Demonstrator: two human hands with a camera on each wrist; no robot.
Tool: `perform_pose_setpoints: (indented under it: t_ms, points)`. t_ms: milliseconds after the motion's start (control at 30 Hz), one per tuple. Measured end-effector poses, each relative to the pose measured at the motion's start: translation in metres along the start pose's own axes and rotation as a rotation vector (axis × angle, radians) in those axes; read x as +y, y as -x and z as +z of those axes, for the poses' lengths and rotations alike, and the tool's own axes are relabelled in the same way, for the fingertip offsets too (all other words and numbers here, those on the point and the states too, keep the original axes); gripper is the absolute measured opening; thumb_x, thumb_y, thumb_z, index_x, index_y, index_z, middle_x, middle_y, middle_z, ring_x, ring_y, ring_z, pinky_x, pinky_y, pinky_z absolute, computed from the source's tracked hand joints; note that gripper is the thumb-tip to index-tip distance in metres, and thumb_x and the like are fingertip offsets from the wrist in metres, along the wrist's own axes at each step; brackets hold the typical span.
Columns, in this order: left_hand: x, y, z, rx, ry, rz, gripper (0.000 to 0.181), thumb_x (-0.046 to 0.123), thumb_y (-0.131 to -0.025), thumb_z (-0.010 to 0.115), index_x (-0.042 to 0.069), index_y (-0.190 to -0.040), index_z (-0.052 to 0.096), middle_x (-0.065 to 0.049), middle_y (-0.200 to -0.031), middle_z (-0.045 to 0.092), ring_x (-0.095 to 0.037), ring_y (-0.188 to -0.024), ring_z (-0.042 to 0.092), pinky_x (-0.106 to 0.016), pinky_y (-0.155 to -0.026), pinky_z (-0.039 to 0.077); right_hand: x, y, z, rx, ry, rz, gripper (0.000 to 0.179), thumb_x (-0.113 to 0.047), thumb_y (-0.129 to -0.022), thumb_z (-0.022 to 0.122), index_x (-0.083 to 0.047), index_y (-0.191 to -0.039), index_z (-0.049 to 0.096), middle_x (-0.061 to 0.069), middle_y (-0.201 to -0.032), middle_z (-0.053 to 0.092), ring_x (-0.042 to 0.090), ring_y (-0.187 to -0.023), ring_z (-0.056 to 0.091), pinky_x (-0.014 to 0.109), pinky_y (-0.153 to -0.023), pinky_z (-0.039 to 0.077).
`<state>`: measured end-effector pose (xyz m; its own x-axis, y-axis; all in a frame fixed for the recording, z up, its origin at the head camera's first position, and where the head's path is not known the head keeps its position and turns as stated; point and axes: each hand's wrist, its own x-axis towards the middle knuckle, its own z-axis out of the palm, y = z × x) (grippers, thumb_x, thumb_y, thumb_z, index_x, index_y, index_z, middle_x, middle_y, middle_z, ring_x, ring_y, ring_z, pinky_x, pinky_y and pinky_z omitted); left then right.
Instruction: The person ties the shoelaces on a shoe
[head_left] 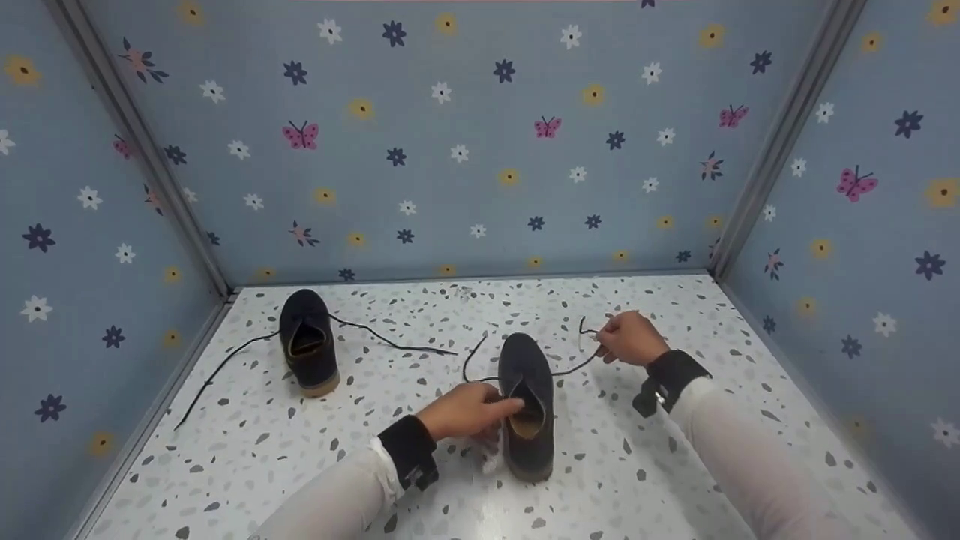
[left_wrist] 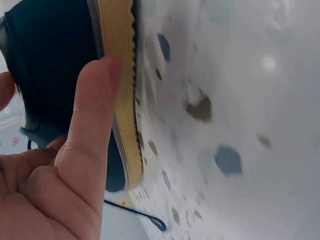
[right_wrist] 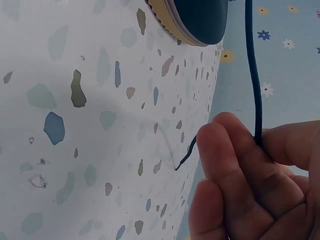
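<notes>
The dark shoe (head_left: 547, 409) sits flat on the speckled surface (head_left: 600, 439) in front of me, between my two hands, its long axis running almost straight away from me — toe toward the far panel, heel toward me. My left hand (head_left: 469, 411) is the nearer one, right against the shoe's left side: I grip the side wall there, thumb over the collar at the shoe's mouth and a finger laid straight along the outside, reaching down to the pale sole (left_wrist: 120, 95). My right hand (head_left: 631, 337) is well apart from the shoe, out to the right and about level with the toe, fingers curled and pinching the right lace (head_left: 574, 370). That lace leaves the shoe's right side and runs across, roughly square to the shoe's length, up to my fingertips — its loose end pokes out past them on the far side. The left lace (head_left: 465, 366) curls on the surface left of the toe, just ahead of my left hand and held by neither. The other shoe (head_left: 319, 367) stands farther left, laces spread to both sides.
</notes>
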<state>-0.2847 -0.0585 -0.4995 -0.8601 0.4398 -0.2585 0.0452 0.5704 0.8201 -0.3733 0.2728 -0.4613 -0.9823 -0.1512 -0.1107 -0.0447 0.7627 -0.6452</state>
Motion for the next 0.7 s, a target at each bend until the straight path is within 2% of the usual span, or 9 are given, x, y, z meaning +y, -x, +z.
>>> perform_pose_setpoints:
  t_ms: [100,200,300,433,533,700]
  points:
    - [-0.006,-0.005,-0.009,0.03,0.031,-0.08,0.075,0.072,-0.1,0.047,0.0,-0.11,0.069,-0.016,-0.088,0.077,-0.031,-0.071,0.079,-0.041,-0.069,0.063,0.001,0.001,0.001,0.005,-0.001,0.0,0.026,-0.019,-0.105,0.058,0.0,-0.105,0.076,0.013,-0.092,0.081,0.023,-0.079,0.08,0.046,-0.09,0.062]
    - [-0.012,-0.013,-0.014,0.081,0.042,-0.143,0.081,0.069,-0.104,0.039,-0.006,-0.106,0.07,-0.019,-0.083,0.077,-0.028,-0.063,0.077,-0.042,-0.063,0.064,0.001,0.001,0.002,0.013,0.002,-0.007,0.026,-0.018,-0.104,0.058,-0.001,-0.102,0.077,0.013,-0.09,0.081,0.022,-0.077,0.08,0.045,-0.088,0.062]
    - [-0.015,-0.022,-0.016,0.073,0.069,-0.17,0.084,0.067,-0.105,0.037,-0.008,-0.099,0.074,-0.021,-0.08,0.076,-0.024,-0.056,0.072,-0.042,-0.057,0.062,0.002,0.0,0.004,0.013,0.008,-0.02,0.026,-0.017,-0.104,0.058,-0.001,-0.099,0.077,0.013,-0.087,0.081,0.021,-0.075,0.079,0.043,-0.085,0.063]
    - [-0.014,-0.03,-0.018,0.029,0.137,-0.206,0.09,0.073,-0.101,0.039,-0.008,-0.092,0.078,-0.024,-0.078,0.077,-0.02,-0.051,0.068,-0.035,-0.049,0.058,0.0,0.001,0.007,0.011,0.019,-0.031,0.027,-0.018,-0.103,0.058,-0.001,-0.097,0.078,0.011,-0.084,0.081,0.018,-0.072,0.078,0.041,-0.081,0.063]
    - [-0.013,-0.034,-0.02,0.024,0.16,-0.215,0.083,0.069,-0.101,0.043,-0.005,-0.092,0.079,-0.022,-0.081,0.078,-0.017,-0.051,0.067,-0.029,-0.047,0.053,-0.002,0.001,0.008,0.017,0.032,-0.035,0.026,-0.018,-0.102,0.058,-0.002,-0.095,0.078,0.009,-0.083,0.081,0.017,-0.071,0.078,0.042,-0.083,0.063]
    - [-0.011,-0.038,-0.024,0.067,0.19,-0.213,0.058,0.048,-0.101,0.052,-0.004,-0.096,0.077,-0.013,-0.078,0.078,-0.012,-0.053,0.064,-0.025,-0.047,0.048,-0.005,-0.002,0.008,0.035,0.043,-0.034,0.026,-0.018,-0.102,0.059,-0.003,-0.094,0.078,0.009,-0.082,0.081,0.017,-0.071,0.078,0.041,-0.083,0.062]
